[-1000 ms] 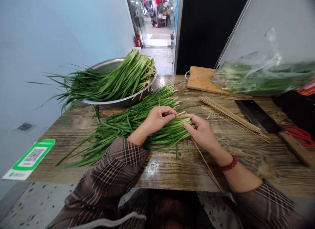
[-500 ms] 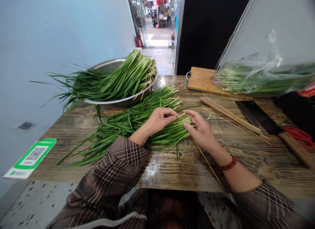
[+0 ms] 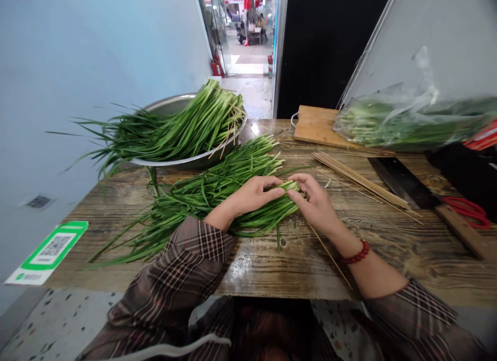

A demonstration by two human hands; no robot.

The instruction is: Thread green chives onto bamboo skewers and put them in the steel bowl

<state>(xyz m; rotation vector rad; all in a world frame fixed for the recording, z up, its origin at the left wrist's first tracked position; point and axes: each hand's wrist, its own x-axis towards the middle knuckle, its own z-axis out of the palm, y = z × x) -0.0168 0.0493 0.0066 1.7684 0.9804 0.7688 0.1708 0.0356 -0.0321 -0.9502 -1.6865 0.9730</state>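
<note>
Long green chives [image 3: 194, 195] lie across the wooden table, their pale stem ends towards the right. My left hand [image 3: 258, 194] is closed on some stems near those ends, thumb and fingers together. Just to its right, my right hand [image 3: 315, 200] pinches the tips of the same stems between thumb and fingers. A thin straw strand [image 3: 330, 255] runs from below my right hand to the table's front edge. More chives [image 3: 186, 125] are heaped in a metal basin [image 3: 174, 160] behind, with straw around their stem ends.
On the right are a bundle of straw strands [image 3: 361, 179], a cleaver [image 3: 407, 182], red-handled scissors [image 3: 468, 211], a cutting board [image 3: 316, 124] and a plastic bag of greens [image 3: 411, 120]. A green QR card [image 3: 50, 252] sits at the left edge.
My left hand has closed on the stems, its thumb now nearer the stem ends. My right fingers have drawn together at the tips. The whole view has shifted slightly.
</note>
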